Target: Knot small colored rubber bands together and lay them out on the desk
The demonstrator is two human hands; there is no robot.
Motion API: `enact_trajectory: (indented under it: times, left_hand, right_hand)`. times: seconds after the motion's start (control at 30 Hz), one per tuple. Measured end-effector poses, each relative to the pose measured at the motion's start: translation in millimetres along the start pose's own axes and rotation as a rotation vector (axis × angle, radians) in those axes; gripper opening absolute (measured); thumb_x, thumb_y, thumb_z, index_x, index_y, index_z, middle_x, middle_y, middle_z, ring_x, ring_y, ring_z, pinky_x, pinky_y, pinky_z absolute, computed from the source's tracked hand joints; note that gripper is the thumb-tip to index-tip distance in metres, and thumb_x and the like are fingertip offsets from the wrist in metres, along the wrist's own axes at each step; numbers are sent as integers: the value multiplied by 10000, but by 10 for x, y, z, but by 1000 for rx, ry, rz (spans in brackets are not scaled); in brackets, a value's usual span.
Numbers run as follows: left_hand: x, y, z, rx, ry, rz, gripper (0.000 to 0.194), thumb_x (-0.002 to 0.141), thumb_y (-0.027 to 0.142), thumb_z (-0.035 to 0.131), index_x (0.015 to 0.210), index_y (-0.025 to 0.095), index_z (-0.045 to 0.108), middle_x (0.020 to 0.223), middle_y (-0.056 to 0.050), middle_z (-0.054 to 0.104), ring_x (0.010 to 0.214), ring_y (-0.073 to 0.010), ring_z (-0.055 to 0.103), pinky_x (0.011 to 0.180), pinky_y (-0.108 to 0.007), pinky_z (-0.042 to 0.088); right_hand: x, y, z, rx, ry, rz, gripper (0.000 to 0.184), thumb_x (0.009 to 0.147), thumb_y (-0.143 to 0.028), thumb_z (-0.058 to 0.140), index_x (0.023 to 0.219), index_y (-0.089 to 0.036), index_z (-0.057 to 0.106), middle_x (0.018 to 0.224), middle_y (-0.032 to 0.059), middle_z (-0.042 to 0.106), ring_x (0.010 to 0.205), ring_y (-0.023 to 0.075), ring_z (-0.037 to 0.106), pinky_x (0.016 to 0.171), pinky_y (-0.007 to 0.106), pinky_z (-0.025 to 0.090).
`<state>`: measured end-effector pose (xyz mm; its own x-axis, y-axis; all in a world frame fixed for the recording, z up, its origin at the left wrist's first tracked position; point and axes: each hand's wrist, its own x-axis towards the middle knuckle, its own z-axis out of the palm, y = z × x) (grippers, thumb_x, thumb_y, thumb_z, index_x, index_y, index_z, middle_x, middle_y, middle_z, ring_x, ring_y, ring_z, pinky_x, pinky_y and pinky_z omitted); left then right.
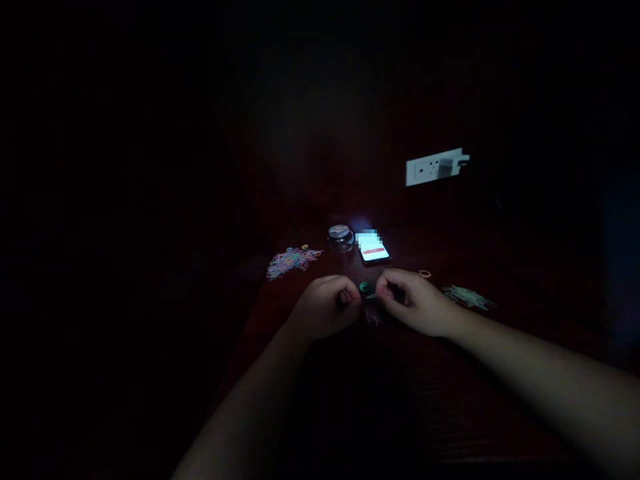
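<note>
My left hand [327,305] is closed in a pinch over the dark red table, and whatever lies between its fingertips is too small to make out. Across a narrow gap, my right hand [417,303] pinches a thin pale-green elastic band [371,296], its free part pointing toward the left hand. A small dark-green round item [365,287] sits just beyond the fingertips. Below them lies a little heap of purple elastic bands [373,316]. The light is very dim, so fine detail is lost.
Farther left is a pile of mixed-colour elastic bands [290,262]. A lidded clear jar [341,241] stands beside a lit phone [373,247]. Pale-green bands [469,297] and a single orange band [425,273] lie right. A wall socket [434,168] holds a plug.
</note>
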<state>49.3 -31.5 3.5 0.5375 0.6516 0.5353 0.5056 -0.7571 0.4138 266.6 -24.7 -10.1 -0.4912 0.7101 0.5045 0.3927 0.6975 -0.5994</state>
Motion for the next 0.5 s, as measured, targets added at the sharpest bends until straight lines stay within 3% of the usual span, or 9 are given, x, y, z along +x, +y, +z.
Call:
enact_trajectory:
  times: [0.17,0.5]
  left_hand:
    - [4,-3,21,-9,-18,-15,139,802,265,660,909,178,642,780,-16,638,700,-125,583,643,-246,460]
    - [14,-11,22,18,-40,18,86,863,245,590,840,185,647,760,-7,637,681,-111,578,644,-244,454]
  right_hand:
    - [6,-29,3,0,-15,-13,70,822,-183,550,752,-183,560,673,-8,546,618,130,495,569,255,393]
    - [9,-29,-1,-12,-10,-21,77,837,-198,551,772,-180,588,683,-1,562,630,131,508,571,255,402]
